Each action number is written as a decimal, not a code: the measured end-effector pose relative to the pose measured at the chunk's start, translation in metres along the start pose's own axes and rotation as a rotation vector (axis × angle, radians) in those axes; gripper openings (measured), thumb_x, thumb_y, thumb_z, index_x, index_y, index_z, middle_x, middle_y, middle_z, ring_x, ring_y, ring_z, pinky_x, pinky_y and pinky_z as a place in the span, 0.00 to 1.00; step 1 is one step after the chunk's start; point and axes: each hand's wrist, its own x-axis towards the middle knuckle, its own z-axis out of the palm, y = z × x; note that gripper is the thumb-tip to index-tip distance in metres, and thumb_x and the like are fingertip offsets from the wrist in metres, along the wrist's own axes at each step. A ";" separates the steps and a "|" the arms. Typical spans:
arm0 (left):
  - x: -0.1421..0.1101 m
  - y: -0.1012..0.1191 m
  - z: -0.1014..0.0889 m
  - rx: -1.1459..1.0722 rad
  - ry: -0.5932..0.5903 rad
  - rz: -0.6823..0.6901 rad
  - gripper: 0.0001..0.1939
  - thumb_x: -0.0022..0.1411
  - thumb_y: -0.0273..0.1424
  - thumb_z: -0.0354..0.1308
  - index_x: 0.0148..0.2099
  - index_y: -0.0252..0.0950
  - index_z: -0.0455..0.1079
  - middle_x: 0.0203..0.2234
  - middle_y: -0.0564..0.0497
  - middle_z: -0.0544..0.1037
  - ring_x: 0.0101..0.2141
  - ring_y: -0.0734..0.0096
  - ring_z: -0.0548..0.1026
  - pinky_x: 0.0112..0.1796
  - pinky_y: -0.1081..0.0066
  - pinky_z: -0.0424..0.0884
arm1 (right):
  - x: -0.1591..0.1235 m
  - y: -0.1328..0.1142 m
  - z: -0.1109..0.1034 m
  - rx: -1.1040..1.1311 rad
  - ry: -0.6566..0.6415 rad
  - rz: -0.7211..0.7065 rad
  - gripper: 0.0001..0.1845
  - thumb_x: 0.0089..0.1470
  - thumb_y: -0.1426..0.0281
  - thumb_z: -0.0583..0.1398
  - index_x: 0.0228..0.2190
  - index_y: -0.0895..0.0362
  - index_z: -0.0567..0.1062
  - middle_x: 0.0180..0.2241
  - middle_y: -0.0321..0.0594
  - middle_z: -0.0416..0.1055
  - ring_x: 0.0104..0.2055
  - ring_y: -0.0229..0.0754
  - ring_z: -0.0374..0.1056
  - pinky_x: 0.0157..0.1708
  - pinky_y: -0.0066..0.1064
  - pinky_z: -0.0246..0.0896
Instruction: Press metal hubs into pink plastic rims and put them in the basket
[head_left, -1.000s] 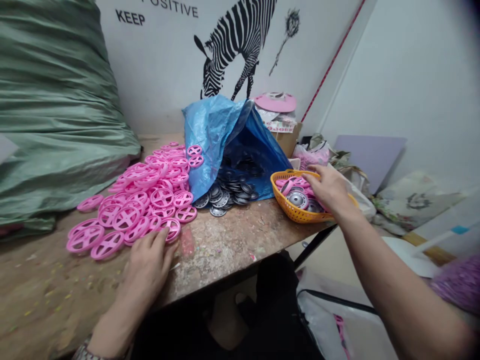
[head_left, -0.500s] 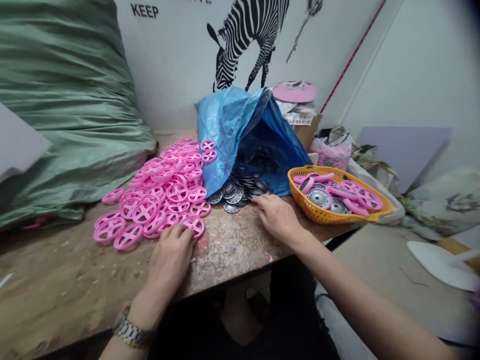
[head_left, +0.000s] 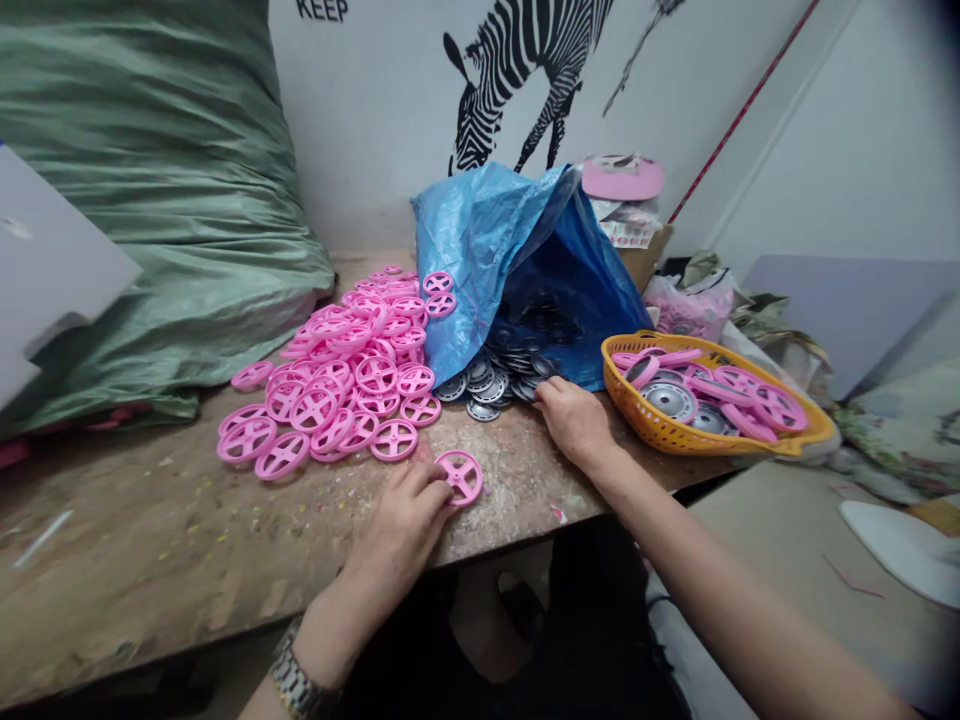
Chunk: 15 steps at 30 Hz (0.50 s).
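Observation:
My left hand point(head_left: 411, 512) is closed on the edge of a pink spoked plastic wheel point(head_left: 460, 478), tilted up over the table near its front edge. Behind it lies a heap of similar pink wheels point(head_left: 360, 370). At the right side of a pile of silver-grey wheel discs point(head_left: 487, 385), my right hand point(head_left: 574, 420) has its fingertips pinched on a grey disc, largely hidden by the fingers. The pile spills from the mouth of a blue plastic bag point(head_left: 465, 230).
A yellow basket point(head_left: 637, 420) holding pink wheels and silver discs stands at the right end of the worn wooden table point(head_left: 165, 530). A large green sack point(head_left: 150, 200) leans at the left. Boxes and bags crowd behind the basket.
My left hand has drawn one pink wheel out of the heap, toward the right and the table's front edge. My right hand remains at the grey discs. The view has shifted slightly left.

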 end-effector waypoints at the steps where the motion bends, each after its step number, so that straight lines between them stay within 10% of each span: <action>1: 0.000 0.000 0.001 -0.015 0.001 -0.006 0.09 0.70 0.29 0.51 0.38 0.35 0.71 0.41 0.44 0.76 0.42 0.61 0.73 0.43 0.62 0.74 | -0.003 0.002 0.000 0.023 0.017 -0.015 0.08 0.64 0.69 0.55 0.37 0.56 0.75 0.39 0.45 0.75 0.39 0.45 0.70 0.34 0.32 0.58; 15: 0.002 0.008 0.001 -0.057 -0.059 -0.045 0.07 0.69 0.30 0.52 0.40 0.35 0.71 0.41 0.44 0.75 0.42 0.59 0.72 0.45 0.59 0.72 | -0.055 -0.006 -0.011 0.533 0.262 -0.012 0.07 0.62 0.68 0.55 0.35 0.55 0.73 0.32 0.41 0.76 0.34 0.45 0.72 0.35 0.32 0.60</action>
